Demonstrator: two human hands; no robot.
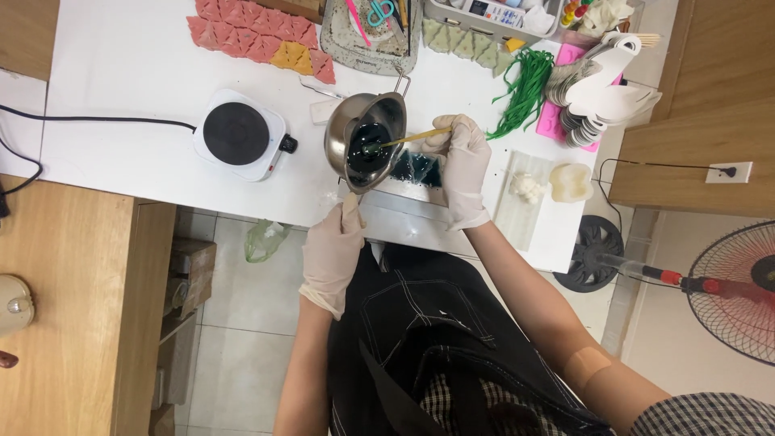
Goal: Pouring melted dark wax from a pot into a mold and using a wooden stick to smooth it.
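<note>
Pot handle (352, 203) hidden inside left hand (333, 252); fan (739, 282) cut off

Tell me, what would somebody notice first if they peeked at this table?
Probably the shiny metal pot of dark green liquid, tipped at the table's near edge. The left hand holds its handle while the right hand pokes a thin stick into it. Next, the round black hot plate to its left, and the pink triangles at the back.
</note>
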